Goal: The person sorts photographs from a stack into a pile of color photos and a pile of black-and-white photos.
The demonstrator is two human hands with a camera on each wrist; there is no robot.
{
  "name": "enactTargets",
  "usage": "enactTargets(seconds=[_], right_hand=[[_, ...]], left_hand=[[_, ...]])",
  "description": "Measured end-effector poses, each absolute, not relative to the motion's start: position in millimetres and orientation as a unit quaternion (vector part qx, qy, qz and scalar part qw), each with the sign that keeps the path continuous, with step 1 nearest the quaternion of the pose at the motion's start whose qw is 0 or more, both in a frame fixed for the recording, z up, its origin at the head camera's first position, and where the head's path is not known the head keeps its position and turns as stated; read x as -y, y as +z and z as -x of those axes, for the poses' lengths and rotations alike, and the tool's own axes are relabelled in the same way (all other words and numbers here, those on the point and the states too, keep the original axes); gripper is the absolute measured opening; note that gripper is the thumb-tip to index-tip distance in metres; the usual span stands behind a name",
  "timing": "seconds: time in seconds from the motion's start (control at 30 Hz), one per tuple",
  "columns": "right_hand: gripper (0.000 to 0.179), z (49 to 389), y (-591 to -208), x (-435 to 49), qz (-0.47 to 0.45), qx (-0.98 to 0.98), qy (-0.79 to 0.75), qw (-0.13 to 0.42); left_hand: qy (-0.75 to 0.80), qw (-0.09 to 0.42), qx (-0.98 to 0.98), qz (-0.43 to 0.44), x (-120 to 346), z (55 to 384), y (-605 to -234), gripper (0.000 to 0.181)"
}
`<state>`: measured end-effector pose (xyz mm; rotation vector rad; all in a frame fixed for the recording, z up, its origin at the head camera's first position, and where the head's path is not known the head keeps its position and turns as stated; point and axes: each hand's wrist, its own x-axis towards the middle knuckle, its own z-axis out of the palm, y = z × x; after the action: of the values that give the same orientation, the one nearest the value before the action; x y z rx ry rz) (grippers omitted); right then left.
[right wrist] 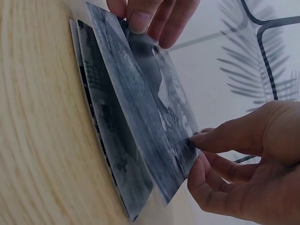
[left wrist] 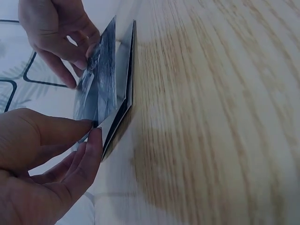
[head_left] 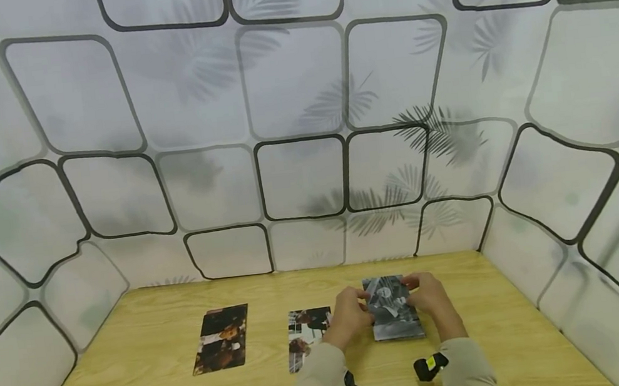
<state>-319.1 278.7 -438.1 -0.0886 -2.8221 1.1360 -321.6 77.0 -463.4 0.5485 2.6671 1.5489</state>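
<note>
A black-and-white photo print (head_left: pixel 393 310) is pinched at its two side edges, raised a little above other prints. My left hand (head_left: pixel 351 316) grips its left edge between thumb and fingers. Its right edge is held the same way by my right hand (head_left: pixel 429 297). Beneath it, in the right wrist view, lie more photo prints (right wrist: pixel 110 126) in a small stack on the wooden table (right wrist: pixel 37 117). The left wrist view shows a gap between the held print (left wrist: pixel 107 70) and the stack (left wrist: pixel 123 105).
Left of my left hand lies a colour photo (head_left: pixel 301 332), partly covered by that hand and sleeve. Farther left is another colour photo (head_left: pixel 222 339), mostly dark. A patterned curtain-like wall (head_left: pixel 307 174) encloses the table at the back and sides.
</note>
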Motion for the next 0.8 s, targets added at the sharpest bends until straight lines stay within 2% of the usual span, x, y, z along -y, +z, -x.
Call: enactTargets(seconds=[0.57,0.8], right_hand=[[0.047,329.5,-458.2,-284.2,0.051,0.936,0.345,0.034],[0.050,329.3,-458.9,-282.7,0.052,0.937,0.345,0.033]], left_hand=[[0.427,-0.025,-0.885,-0.184,-87.4,325.0,-469.8,0.040],[0.442,-0.005,-0.879,-0.180,-89.4,324.8,-473.4,0.041]])
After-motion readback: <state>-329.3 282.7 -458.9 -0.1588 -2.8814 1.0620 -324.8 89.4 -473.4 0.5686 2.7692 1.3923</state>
